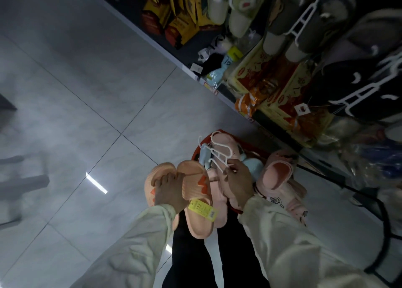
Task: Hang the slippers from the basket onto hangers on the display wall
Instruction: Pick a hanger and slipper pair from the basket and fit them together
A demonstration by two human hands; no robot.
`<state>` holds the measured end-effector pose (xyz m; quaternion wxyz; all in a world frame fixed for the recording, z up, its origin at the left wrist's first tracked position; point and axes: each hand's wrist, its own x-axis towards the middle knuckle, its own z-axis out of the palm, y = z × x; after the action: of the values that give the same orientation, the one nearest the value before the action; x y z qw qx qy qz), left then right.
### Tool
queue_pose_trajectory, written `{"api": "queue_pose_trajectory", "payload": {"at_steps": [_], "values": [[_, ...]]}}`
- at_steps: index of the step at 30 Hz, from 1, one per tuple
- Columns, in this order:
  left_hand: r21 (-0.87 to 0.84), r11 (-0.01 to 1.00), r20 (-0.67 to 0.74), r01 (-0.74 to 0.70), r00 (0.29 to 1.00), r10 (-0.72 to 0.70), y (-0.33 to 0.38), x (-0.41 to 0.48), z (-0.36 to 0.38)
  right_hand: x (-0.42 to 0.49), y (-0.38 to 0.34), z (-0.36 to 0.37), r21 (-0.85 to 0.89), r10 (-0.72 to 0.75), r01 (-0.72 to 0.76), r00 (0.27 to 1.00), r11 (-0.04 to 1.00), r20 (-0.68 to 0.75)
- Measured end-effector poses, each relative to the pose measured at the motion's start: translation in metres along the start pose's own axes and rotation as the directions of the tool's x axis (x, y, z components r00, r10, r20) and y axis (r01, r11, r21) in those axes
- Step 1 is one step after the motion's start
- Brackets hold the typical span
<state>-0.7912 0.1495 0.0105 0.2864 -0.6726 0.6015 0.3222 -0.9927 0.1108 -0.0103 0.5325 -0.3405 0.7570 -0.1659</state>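
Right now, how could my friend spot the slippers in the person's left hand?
Look down at the grey tiled floor to the red basket beside the shelves. Just left of it, the left hand holds a pair of orange slippers together. Unlike the pink slippers in the basket, they carry a yellow tag.

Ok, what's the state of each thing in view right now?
orange slippers: gripped together in the left hand, not on a hanger.
white hanger: empty, pinched by the right hand.
red basket: on the floor, holding pink slippers and blue slippers.
green slippers: hung up.
grey slippers: hung up.
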Motion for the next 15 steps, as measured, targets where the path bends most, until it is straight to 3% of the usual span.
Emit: {"api": "queue_pose_trajectory", "payload": {"at_steps": [7, 15], "values": [[-0.003, 0.999, -0.069, -0.038, 0.997, 0.038, 0.014, -0.05, -0.092, -0.074, -0.08, -0.075, 0.248, -0.024, 0.024, 1.0, 0.969, -0.006], [0.044, 0.978, -0.36, -0.202, 0.91, 0.204, 0.059, -0.108, -0.247, -0.154, -0.189, -0.14, 0.442, -0.177, 0.154, 0.984, 0.883, 0.01]]}}
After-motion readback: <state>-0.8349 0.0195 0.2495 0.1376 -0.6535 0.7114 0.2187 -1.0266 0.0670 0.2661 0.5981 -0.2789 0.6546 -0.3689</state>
